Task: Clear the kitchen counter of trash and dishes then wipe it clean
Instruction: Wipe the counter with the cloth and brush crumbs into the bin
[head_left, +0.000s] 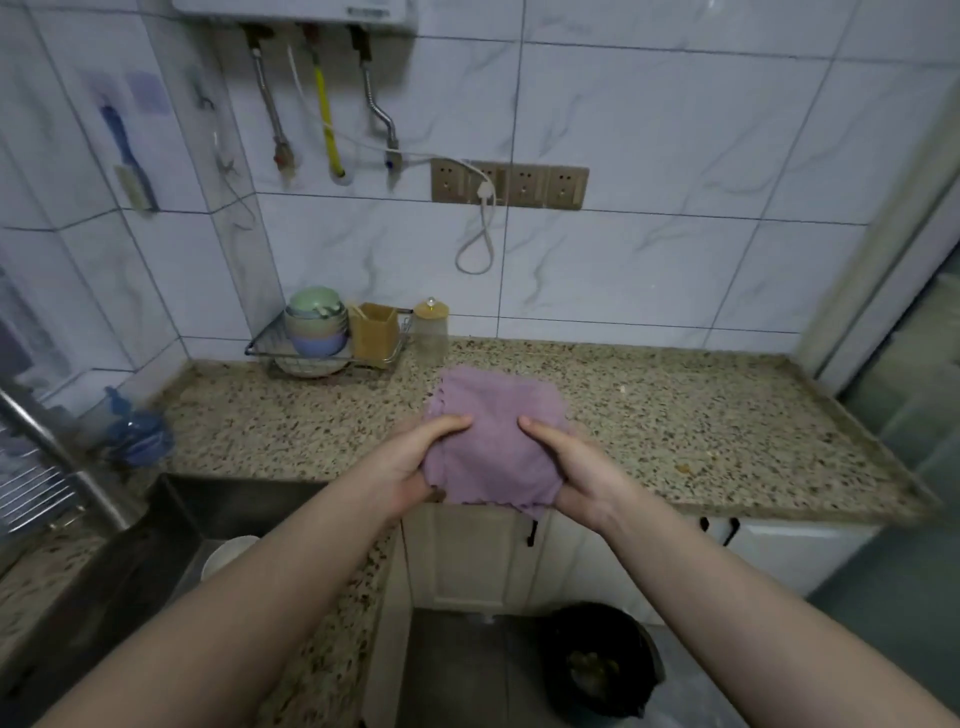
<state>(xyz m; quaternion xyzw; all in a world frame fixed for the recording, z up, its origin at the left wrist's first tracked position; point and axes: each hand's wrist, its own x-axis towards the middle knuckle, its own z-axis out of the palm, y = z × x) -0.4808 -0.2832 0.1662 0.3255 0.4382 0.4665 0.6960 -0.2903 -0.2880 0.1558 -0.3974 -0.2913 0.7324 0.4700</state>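
2 hands, my left hand (415, 457) and right hand (566, 467), grip the purple cloth (493, 441). I should fold it flat, then wipe the counter (675, 415) in overlapping strokes.

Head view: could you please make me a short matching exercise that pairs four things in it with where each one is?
Things:
1. purple cloth
2. stacked bowls
3. black trash bin
4. blue brush

Places:
A. on the floor
B. hanging on the wall
C. held by both hands
D. in the wire rack

Pairs: 1-C, 2-D, 3-A, 4-B
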